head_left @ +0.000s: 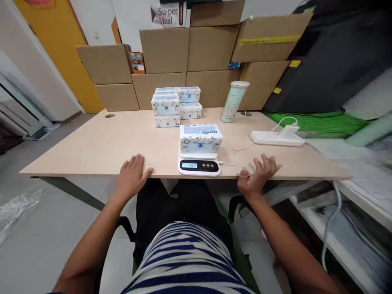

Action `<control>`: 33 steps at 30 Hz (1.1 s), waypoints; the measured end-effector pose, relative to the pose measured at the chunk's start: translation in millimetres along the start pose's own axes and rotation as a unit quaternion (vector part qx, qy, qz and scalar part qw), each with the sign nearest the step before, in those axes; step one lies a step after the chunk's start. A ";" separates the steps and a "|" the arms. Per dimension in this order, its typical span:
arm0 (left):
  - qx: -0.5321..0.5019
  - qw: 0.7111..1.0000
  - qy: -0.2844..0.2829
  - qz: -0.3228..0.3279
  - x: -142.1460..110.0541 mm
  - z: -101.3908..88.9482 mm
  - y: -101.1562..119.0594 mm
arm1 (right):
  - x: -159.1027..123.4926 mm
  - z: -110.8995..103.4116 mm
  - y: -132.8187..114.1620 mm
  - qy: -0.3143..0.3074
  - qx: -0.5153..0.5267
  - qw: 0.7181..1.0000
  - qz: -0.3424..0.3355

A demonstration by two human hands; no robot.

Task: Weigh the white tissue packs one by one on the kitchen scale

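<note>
My left hand (pixel 134 172) lies open on the front edge of the table, left of a white digital scale (pixel 183 156). One pack of tissues (pixel 201 139), white with a floral print, rests on the scale's platform. A lit display (pixel 189 165) on the scale shows digits, seemingly 494. To the right of the scale, my right hand (pixel 256 176) rests at the table edge, palm turned up, with loosely curled fingers apart and nothing in them. Several more tissue packs (pixel 166 107) are stacked behind the scale, toward the back.
A light green bottle (pixel 234 102) stands at the back right of the table (pixel 122 134). Nearby lies a white power strip (pixel 277 139), and a white cable (pixel 236 157) runs to the scale. Cardboard boxes (pixel 165 51) form a wall behind the table.
</note>
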State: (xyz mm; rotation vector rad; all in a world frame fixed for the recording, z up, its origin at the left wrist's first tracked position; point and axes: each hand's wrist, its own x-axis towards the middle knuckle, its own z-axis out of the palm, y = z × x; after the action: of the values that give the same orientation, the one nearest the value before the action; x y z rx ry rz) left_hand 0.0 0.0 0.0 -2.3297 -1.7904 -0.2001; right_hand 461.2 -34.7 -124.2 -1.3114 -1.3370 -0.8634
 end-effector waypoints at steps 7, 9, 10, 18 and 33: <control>-0.032 0.998 0.061 -0.004 -4.0 7.9 1.3 | -7.2 -1.6 17.7 -0.009 -0.006 0.998 0.062; -0.039 0.997 0.070 -0.007 -4.0 8.0 1.3 | -9.9 -0.5 16.0 -0.009 -0.007 0.997 0.078; -0.040 0.997 0.072 -0.007 -3.9 7.9 1.3 | -11.2 0.1 15.4 -0.006 -0.007 0.996 0.089; -0.043 0.996 0.082 -0.003 -3.7 8.0 1.0 | -17.9 3.6 20.9 0.006 -0.013 0.997 0.074; -0.057 0.994 0.095 -0.002 -3.7 9.6 0.3 | -15.8 1.3 23.2 0.000 0.005 0.998 0.066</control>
State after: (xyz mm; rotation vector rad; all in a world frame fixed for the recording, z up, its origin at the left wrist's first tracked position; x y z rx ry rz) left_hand -0.8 -1.3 -10.1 -2.2943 -1.7329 -0.5181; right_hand 481.7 -33.8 -143.5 -1.3761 -1.2385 -0.7653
